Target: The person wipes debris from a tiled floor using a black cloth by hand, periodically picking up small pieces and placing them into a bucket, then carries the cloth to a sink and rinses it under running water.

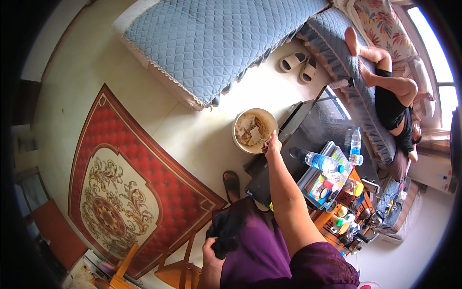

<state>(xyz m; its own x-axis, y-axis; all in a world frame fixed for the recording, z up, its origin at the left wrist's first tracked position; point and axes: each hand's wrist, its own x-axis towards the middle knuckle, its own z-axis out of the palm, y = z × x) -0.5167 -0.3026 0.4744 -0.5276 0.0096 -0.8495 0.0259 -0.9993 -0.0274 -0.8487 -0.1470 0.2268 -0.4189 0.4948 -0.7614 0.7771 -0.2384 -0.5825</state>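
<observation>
My left hand (212, 251), low in the picture, grips a bunched black cloth (231, 225) in front of the purple garment I wear. My right arm stretches forward, and my right hand (273, 144) is at the right rim of a round, cream-coloured bucket (238, 142). Something small and brownish shows at its fingers; whether they hold it or grip the rim is unclear. Inside the bucket lies crumpled waste (249, 126) with a pale, flat piece on top. The bucket stands on the light floor beside a low black glossy table (306, 119).
Water bottles (323, 162), stacked books (306, 180) and an orange-brown tea tray (325, 220) crowd the table. A red patterned rug (173, 184) and wooden chair (180, 271) are at left. Blue quilted bedding (216, 47) and pale slippers (292, 62) lie ahead. A person (391, 94) reclines right.
</observation>
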